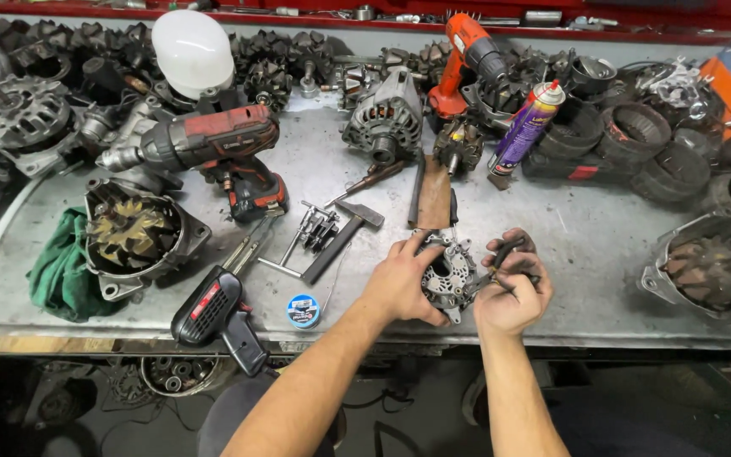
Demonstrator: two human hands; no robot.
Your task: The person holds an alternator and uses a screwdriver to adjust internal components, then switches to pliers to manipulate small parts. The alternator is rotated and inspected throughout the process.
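Head view: L hand [399,283] gripping alternator part [447,275], R hand [511,292] closing on dark tool [501,258].
Edge: bench [568,228] front edge lying just below hands.
Room: bare metal opening to the R.
Axis: part's round face tilting up; no clear long axis.

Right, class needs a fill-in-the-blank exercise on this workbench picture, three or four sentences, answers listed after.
1. The left hand steadies a round metal part on the ____.
2. The right hand grips a thin ____-handled tool against that part.
3. The cloth at the bench's left end is ____.
4. The red and black drill lies to the ____ of the purple spray can.

Missing words: bench; black; green; left
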